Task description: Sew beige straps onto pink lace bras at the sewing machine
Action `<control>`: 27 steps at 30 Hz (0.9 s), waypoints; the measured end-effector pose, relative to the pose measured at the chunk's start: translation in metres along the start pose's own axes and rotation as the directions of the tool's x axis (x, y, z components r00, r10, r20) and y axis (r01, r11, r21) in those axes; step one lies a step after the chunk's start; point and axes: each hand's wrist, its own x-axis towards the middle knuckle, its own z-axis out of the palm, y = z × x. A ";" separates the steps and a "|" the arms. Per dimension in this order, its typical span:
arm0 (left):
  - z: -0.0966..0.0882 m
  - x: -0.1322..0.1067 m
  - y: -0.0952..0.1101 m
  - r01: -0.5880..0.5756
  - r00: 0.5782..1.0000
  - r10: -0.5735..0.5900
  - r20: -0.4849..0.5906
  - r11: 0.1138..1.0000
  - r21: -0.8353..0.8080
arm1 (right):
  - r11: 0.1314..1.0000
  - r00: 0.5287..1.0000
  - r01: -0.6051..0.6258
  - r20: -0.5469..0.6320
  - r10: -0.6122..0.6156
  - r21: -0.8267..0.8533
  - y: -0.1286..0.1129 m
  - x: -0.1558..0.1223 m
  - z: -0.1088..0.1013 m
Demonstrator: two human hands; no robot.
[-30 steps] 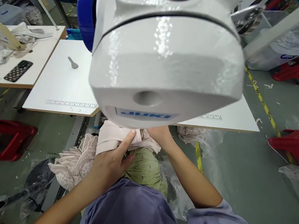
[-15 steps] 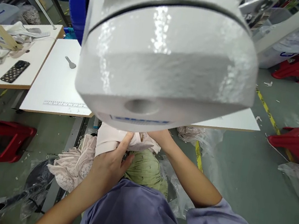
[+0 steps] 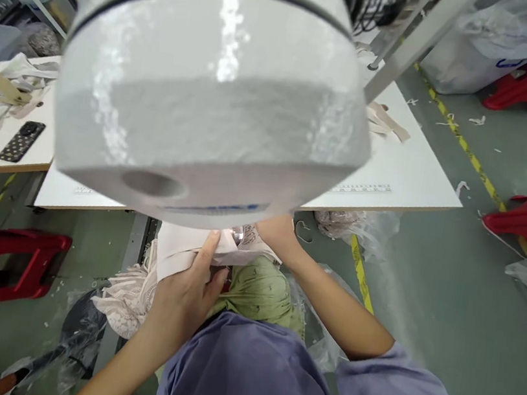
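A pale pink lace-trimmed garment piece (image 3: 180, 253) lies under the sewing machine's head (image 3: 216, 112). My left hand (image 3: 189, 288) grips its near left edge, fingers over the cloth and thumb below. On the right side, my right hand (image 3: 278, 234) rests at the lace end of the piece, its fingers hidden behind the machine head. A small shiny metal part (image 3: 237, 236) shows between the hands. More pale pink lace pieces (image 3: 129, 299) hang in a bunch to the left of my left hand.
The white sewing table (image 3: 408, 178) extends to both sides, with beige fabric strips (image 3: 386, 122) on its right. A phone (image 3: 22, 141) lies on the neighbouring table. Red stools (image 3: 4, 262) stand on the floor, and a plastic-wrapped bundle (image 3: 338, 223) lies below the table edge.
The view has shifted, so the machine head appears further left and more of the table's right side shows. Both hands stay at the garment piece; the metal part between them is now clearer.
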 end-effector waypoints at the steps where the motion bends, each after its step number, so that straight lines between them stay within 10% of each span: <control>1: -0.001 -0.001 0.000 -0.013 1.000 0.013 0.002 1.000 0.003 | 0.999 1.000 -0.012 -0.028 0.013 0.031 0.002 -0.003 0.000; 27: -0.007 0.007 0.010 -0.053 0.999 0.052 0.010 0.997 0.056 | 0.962 0.996 -0.070 0.078 0.051 0.265 -0.004 -0.043 -0.015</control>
